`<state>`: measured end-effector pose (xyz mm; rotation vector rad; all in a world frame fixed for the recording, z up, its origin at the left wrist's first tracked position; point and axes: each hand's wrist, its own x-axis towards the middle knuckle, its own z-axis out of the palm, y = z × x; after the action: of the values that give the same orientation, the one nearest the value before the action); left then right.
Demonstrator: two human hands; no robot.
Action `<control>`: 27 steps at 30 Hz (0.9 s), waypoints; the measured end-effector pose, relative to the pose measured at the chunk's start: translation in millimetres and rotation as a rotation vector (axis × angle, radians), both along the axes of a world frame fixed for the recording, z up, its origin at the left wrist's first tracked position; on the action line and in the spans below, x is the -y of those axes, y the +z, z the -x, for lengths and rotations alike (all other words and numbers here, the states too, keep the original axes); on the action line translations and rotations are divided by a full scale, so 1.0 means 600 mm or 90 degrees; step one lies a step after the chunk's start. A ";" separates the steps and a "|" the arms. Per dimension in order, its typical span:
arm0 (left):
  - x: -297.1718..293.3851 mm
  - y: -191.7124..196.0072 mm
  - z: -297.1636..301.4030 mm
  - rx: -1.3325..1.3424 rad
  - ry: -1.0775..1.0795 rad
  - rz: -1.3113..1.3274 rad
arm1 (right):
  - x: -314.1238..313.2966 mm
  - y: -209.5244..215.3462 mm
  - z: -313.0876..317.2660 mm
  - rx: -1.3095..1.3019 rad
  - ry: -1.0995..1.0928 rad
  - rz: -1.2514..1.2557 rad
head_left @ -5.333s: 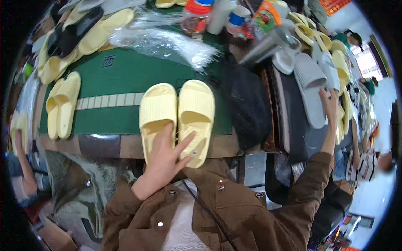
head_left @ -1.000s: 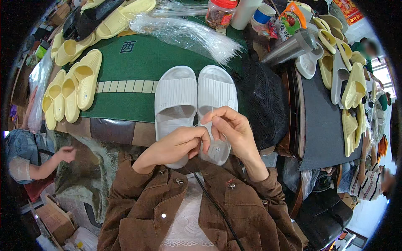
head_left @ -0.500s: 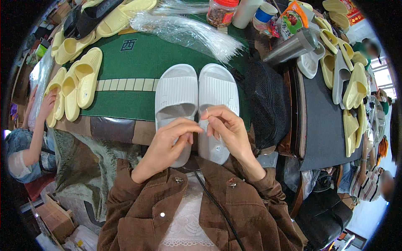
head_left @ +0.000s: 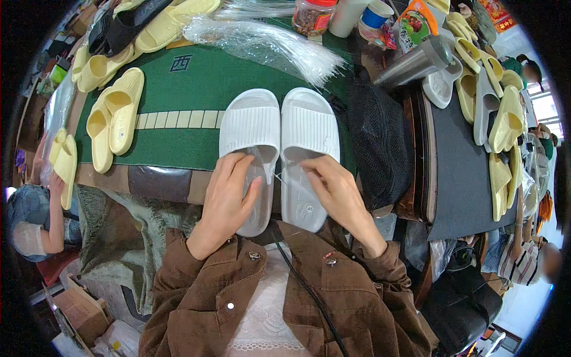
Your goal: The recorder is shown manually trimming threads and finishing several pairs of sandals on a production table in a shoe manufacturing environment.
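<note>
Two white slide slippers (head_left: 250, 122) (head_left: 309, 122) lie side by side, toes pointing away from me, at the table's near edge. My left hand (head_left: 229, 187) rests over the left slipper's foot opening. Its fingertips are at the strap's rear edge, with the thumb held apart. My right hand (head_left: 334, 189) is over the right slipper, fingers bent into its opening and thumb apart from them. Neither hand visibly grips anything. A thin clear tie (head_left: 278, 178) shows between the slippers, near the straps' inner edges.
Bundled clear plastic strands (head_left: 267, 50) lie beyond the slippers on the green mat (head_left: 178, 89). Pale yellow slippers (head_left: 125, 113) are on the left; more lie on the dark side table (head_left: 458, 196). A black mesh bag (head_left: 377, 137) and steel bottle (head_left: 416, 62) stand right. Another person's arm (head_left: 55, 220) is left.
My hands have parted from their pinch above the slippers and moved down onto one slipper each. At left, the other person has drawn yellow slippers off the mat toward themselves.
</note>
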<state>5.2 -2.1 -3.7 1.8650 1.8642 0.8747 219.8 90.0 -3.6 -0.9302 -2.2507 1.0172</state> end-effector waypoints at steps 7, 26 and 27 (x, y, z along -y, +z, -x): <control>-0.030 -0.020 -0.014 -0.066 -0.011 -0.030 | 0.002 -0.020 0.036 0.012 0.014 -0.094; -0.120 -0.045 -0.037 -0.011 0.017 0.260 | -0.032 -0.032 0.066 0.079 -0.001 0.132; -0.116 -0.049 -0.040 -0.018 0.035 0.208 | -0.028 -0.030 0.065 0.097 0.003 0.049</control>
<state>29.1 67.7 -33.3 1.6404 1.9470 0.5228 180.7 106.6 -21.7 -1.0685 -2.3526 1.0737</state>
